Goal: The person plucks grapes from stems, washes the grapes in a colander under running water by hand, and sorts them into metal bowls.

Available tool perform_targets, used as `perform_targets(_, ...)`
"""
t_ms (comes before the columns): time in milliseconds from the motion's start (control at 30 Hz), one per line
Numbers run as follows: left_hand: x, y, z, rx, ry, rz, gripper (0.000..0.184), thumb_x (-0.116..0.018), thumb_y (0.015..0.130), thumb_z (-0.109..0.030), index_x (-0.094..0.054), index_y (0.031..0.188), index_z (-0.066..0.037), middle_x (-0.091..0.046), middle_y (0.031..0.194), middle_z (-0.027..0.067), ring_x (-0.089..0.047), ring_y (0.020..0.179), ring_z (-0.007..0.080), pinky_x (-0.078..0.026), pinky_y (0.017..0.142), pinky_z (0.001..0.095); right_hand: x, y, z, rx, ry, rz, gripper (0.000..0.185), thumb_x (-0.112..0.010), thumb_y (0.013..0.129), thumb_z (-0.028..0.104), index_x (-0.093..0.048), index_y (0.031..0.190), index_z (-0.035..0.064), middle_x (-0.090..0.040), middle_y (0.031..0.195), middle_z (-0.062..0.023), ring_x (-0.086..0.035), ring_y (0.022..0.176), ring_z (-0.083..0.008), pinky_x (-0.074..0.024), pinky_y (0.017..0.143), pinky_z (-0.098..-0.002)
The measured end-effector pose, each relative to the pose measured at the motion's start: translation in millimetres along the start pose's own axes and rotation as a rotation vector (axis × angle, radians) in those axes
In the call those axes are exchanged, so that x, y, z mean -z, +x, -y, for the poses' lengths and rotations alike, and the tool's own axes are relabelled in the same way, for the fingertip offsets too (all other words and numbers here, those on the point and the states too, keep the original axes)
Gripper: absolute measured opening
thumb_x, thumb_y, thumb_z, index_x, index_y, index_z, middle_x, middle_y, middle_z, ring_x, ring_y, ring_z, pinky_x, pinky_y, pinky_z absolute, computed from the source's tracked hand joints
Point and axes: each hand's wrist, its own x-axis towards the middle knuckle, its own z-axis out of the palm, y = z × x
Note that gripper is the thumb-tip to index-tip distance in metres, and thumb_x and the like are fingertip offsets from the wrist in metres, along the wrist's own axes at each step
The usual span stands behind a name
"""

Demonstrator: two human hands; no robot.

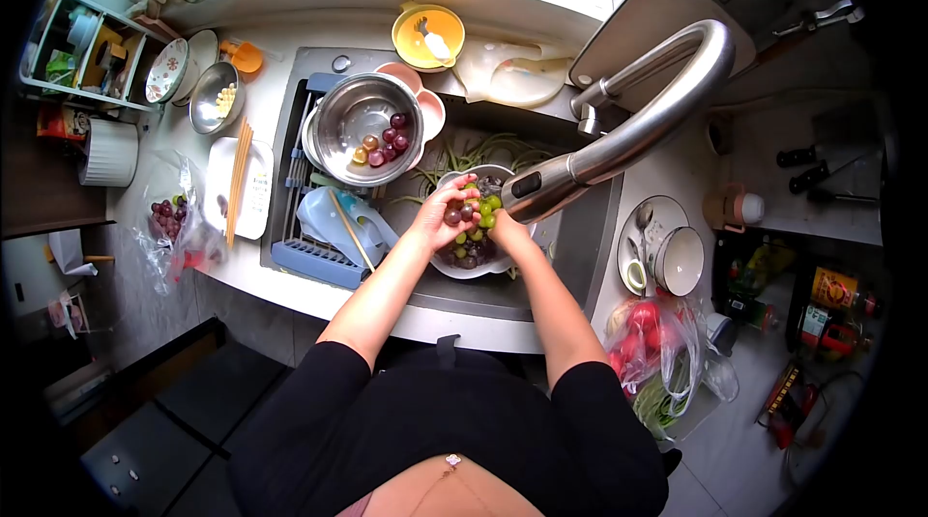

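Cups the left hand [445, 213] round dark grapes [459, 215], over the bowl [468, 273] in the sink [582, 275]. Has the right hand [509, 227] just beside it, at green grapes [488, 207] above the bowl, close by the tap [551, 184]; cannot tell, with fingertips hidden, whether gripping or only touching. Could lose a grape over the rim through so loose a cupping of smooth, round fruit. Could split a skin by pinching too hard. Could tip the bowl by leaning a wrist on its edge, or knock the tap with the right hand, being so near. Could then mix spilled fruit with the green strips [498, 143] lying in the sink.

Count two hands, one tap, one sink, one bowl beneath the hands; at least two dark grapes in the left hand, too jumbled a heap below to number. Count about seven loose grapes [390, 135] in one pot [324, 130], one rack [319, 264], one bag of grapes [166, 215], one bag of red produce [643, 324], two spoons [644, 217] on one plate [660, 206]
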Motion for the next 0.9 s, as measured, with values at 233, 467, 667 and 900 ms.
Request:
perform_targets(233, -35.9, 22.5, 14.0, -0.018, 0.563, 0.068, 0.019, -0.055, 0.090, -0.024, -0.059, 0.091, -0.006, -0.054, 0.070, -0.0015, -0.052, 0.060, 0.0087, -0.042, 0.050, 0.0218, 67.1, -29.5, 2.4, -0.071, 1.337, 0.031, 0.011, -0.061, 0.083, 0.013, -0.055, 0.090, 0.0071, -0.053, 0.068, 0.0022, -0.048, 0.055, -0.0081, -0.0349, 0.041, -0.0188)
perform_targets(467, -43.2, 40.2, 33.5, -0.132, 0.471, -0.044, 0.031, -0.060, 0.086, -0.035, -0.060, 0.073, -0.007, -0.057, 0.061, 0.0032, -0.050, 0.046, 0.0107, -0.041, 0.043, 0.0243, 62.6, -38.3, -5.5, -0.101, 2.041, 0.217, 0.020, -0.050, 0.091, 0.031, -0.060, 0.100, 0.0161, -0.060, 0.084, -0.0015, -0.056, 0.067, -0.0142, -0.0426, 0.046, -0.0217)
perform_targets(667, -14.6, 27.1, 18.4, -0.008, 0.608, -0.181, 0.051, -0.050, 0.089, -0.051, -0.048, 0.060, -0.009, -0.051, 0.054, 0.0042, -0.051, 0.046, 0.0147, -0.042, 0.044, 0.0267, 42.1, -15.9, 24.4, -0.005, 2.092, 0.280, 0.025, -0.049, 0.091, 0.031, -0.057, 0.104, 0.0111, -0.064, 0.090, -0.0053, -0.063, 0.081, -0.0228, -0.0549, 0.069, -0.0358)
perform_targets(900, -17.2, 4.2, 8.1, -0.017, 0.445, -0.057, 0.019, -0.048, 0.093, -0.030, -0.050, 0.091, -0.011, -0.051, 0.062, 0.0039, -0.052, 0.052, 0.0145, -0.046, 0.047, 0.0283, 45.2, -5.4, 50.4, 0.071, 2.019, 0.414, 0.027, -0.055, 0.087, 0.034, -0.057, 0.106, 0.0163, -0.060, 0.088, -0.0071, -0.059, 0.083, -0.0250, -0.0479, 0.058, -0.0296)
